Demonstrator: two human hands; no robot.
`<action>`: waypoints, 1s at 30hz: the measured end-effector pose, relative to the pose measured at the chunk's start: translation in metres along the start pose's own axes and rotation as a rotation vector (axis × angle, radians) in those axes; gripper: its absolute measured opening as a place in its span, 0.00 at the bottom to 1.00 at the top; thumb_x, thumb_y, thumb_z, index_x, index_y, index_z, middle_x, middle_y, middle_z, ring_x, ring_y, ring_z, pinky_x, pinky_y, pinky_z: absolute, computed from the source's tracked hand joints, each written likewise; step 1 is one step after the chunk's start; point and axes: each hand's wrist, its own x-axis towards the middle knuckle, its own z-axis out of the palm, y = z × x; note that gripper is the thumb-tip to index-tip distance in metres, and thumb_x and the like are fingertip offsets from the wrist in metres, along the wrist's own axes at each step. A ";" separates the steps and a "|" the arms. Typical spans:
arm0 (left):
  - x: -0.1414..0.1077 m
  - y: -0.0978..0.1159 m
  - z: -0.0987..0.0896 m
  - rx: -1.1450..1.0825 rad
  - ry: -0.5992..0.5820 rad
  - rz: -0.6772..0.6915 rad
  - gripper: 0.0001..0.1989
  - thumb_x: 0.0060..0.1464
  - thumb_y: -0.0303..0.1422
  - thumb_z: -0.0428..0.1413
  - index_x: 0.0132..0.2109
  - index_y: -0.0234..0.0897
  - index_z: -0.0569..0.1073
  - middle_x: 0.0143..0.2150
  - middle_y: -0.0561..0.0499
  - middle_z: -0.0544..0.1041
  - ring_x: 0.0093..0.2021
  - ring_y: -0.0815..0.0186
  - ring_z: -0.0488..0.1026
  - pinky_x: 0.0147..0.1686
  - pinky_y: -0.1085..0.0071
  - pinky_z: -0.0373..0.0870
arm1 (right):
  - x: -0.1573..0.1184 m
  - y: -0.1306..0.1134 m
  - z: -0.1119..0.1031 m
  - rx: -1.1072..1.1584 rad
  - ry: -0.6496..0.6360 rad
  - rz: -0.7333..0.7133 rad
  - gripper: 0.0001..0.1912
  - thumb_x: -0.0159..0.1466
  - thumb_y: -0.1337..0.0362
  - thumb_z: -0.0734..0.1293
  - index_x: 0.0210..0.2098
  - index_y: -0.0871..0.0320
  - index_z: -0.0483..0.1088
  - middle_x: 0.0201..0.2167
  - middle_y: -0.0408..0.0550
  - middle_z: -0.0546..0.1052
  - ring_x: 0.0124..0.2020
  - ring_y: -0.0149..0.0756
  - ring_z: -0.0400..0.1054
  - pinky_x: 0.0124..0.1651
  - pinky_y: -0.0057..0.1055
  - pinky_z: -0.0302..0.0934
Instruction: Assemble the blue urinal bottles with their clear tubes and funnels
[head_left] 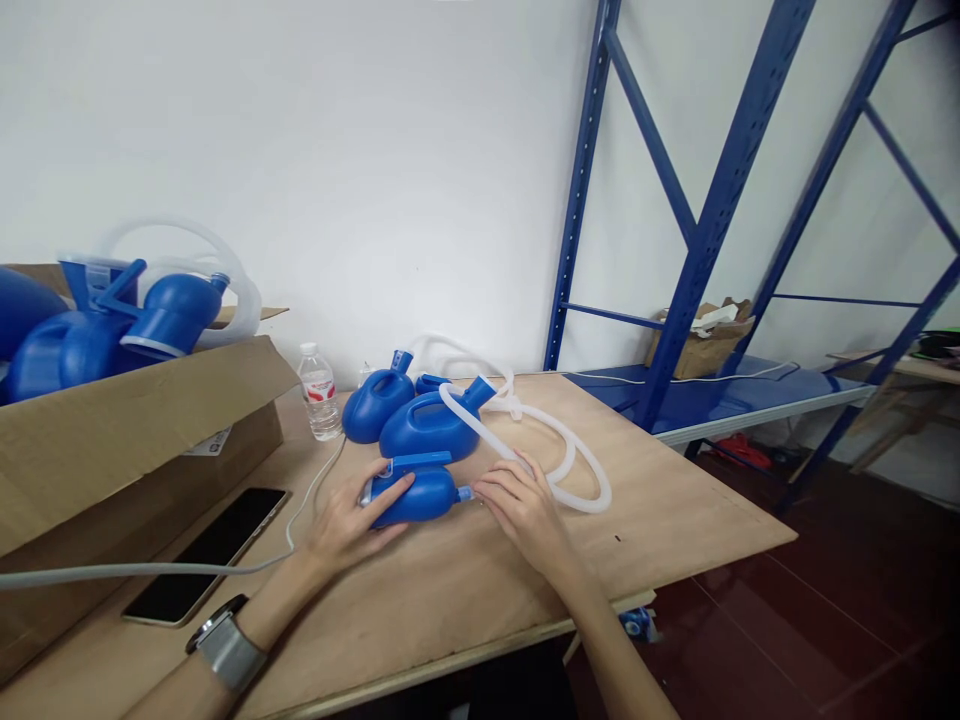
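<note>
My left hand (360, 520) is wrapped around a blue plastic urinal head (424, 496), a rounded cup with a flip lid and a narrow spout pointing right. At the spout's tip, the fingers of my right hand (521, 505) are pinched together; what lies between them is hidden. Just behind stand two blue urinal bottles with moulded handles, the nearer bottle (427, 428) and the farther bottle (375, 408). A whitish flexible tube (589, 490) loops over the tabletop beyond my right hand.
An open cardboard box (150, 440) filled with similar blue parts and tubing stands at left. Near it are a black phone (206, 555), a grey cable (292, 525) and a water bottle (319, 390). Blue metal shelving (675, 300) rises beyond the wooden table (697, 520).
</note>
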 end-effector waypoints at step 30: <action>0.001 0.000 0.000 0.001 -0.011 -0.006 0.26 0.62 0.36 0.59 0.66 0.45 0.69 0.58 0.38 0.72 0.51 0.54 0.77 0.46 0.61 0.78 | -0.002 -0.002 -0.002 0.226 -0.164 0.209 0.11 0.71 0.69 0.64 0.51 0.53 0.74 0.46 0.48 0.83 0.48 0.41 0.77 0.66 0.53 0.53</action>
